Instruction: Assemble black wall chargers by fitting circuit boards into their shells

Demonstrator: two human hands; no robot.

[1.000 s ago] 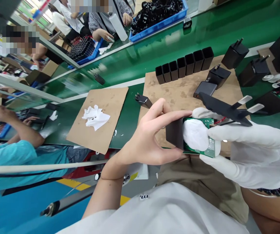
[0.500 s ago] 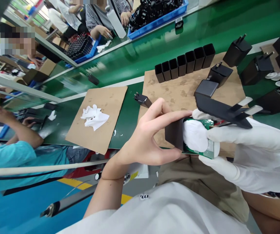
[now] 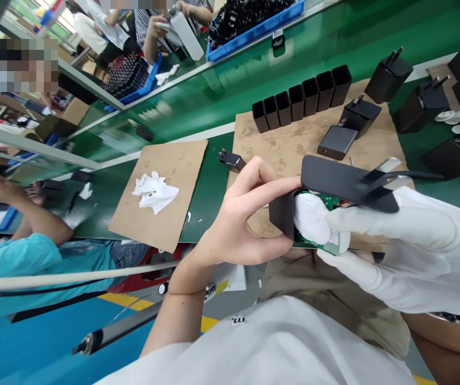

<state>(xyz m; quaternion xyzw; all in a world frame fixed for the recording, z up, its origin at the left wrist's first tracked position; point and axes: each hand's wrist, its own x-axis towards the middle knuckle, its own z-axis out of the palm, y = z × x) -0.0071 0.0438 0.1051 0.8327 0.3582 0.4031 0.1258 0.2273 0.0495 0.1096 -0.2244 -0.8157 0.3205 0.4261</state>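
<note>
Bare fingers of my left hand [image 3: 242, 219] are wrapped round a black plastic charger case [image 3: 283, 216], its open end facing right. My right hand [image 3: 406, 240], in a white glove, pinches a green circuit board [image 3: 330, 246] that sits partly inside the case. A white pad-like lump [image 3: 312, 218] covers much of the board. Above the board a black plug cover [image 3: 336, 176] with metal prongs hangs tilted over the gloved fingers; wires show between it and the board. How deep the board reaches into the case is hidden.
A row of empty black cases [image 3: 304, 101] stands on a cardboard sheet [image 3: 250, 139]. Black chargers [image 3: 360, 115] stand at the right. White scraps [image 3: 155, 192] lie on another cardboard sheet [image 3: 133, 227]. Co-workers sit at the left and across the bench, near a blue tray [image 3: 254, 32].
My right hand has shifted left, bringing the board closer to the case. The plug cover has moved left and turned its flat face more into view. A co-worker's hand across the bench has risen.
</note>
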